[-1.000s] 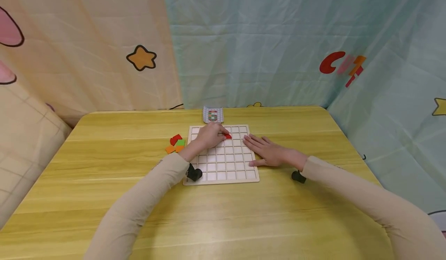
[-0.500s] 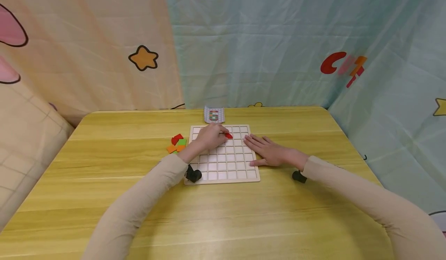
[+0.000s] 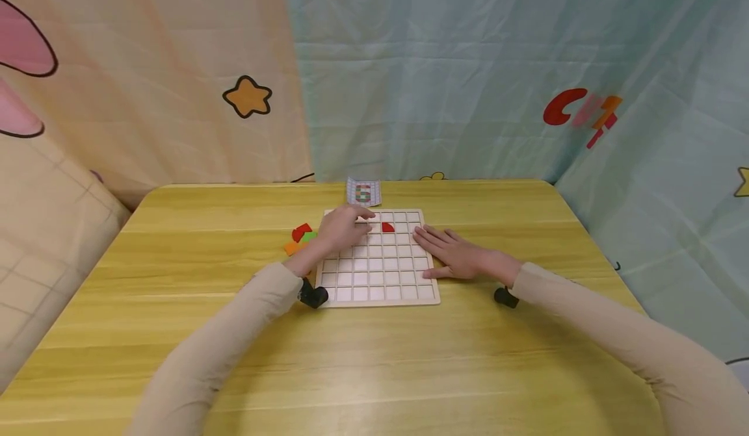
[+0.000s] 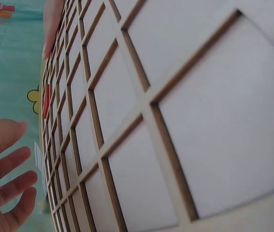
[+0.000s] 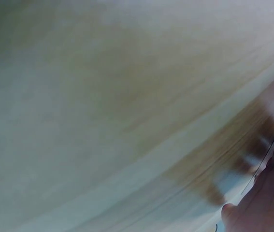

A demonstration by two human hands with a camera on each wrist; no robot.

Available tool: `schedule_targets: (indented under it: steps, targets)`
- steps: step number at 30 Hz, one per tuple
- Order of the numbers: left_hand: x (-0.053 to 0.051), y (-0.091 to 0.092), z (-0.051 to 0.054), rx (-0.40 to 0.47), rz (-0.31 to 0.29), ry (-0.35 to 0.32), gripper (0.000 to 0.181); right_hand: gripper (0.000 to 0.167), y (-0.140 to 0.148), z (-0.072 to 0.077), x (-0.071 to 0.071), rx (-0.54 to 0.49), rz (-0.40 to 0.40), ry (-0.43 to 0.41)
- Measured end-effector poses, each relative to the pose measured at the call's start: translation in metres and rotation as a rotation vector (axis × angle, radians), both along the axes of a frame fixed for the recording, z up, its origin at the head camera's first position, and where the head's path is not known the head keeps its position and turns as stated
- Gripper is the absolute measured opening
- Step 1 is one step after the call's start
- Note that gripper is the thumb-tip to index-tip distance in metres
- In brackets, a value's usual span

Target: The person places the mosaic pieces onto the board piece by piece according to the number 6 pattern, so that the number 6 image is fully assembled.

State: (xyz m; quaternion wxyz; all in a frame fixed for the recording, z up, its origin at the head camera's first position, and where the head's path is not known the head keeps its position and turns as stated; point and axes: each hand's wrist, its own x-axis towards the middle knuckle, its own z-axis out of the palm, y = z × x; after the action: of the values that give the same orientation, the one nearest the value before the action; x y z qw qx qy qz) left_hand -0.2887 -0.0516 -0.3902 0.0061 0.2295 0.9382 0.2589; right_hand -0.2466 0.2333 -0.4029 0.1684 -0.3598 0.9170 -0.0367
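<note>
Woodgrain surface (image 3: pixel 363 364) nearest, gridded board (image 3: pixel 377 278) on it, and right hand (image 3: pixel 452 255) lies flat, fingers spread, across the board's right edge, gripping nothing. Loose tiles (image 3: pixel 302 230) sit off to the left. Left hand (image 3: pixel 339 228), thumb and fingers parted, nothing held, hangs just left of the red quarter-round tile (image 3: pixel 388 227), second row from far. Tile-placing, I'd say; next likely calls for another, checked against the pattern card (image 3: pixel 363 193) beyond!
</note>
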Motion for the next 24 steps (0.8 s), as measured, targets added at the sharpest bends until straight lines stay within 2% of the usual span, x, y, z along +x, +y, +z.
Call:
schedule_targets:
  steps: [13, 20, 24]
  targets:
    - [0.011, -0.043, 0.007, 0.050, 0.108, 0.022, 0.030, 0.086, 0.001, -0.002, 0.000, -0.015, 0.005, -0.008]
    - [0.018, -0.066, 0.011, 0.047, 0.146, 0.052, 0.032, 0.085, 0.001, -0.001, 0.002, -0.038, 0.011, -0.005]
    - [0.023, -0.078, 0.010, 0.069, 0.160, 0.045, 0.032, 0.085, 0.001, -0.002, 0.001, -0.048, 0.012, 0.002]
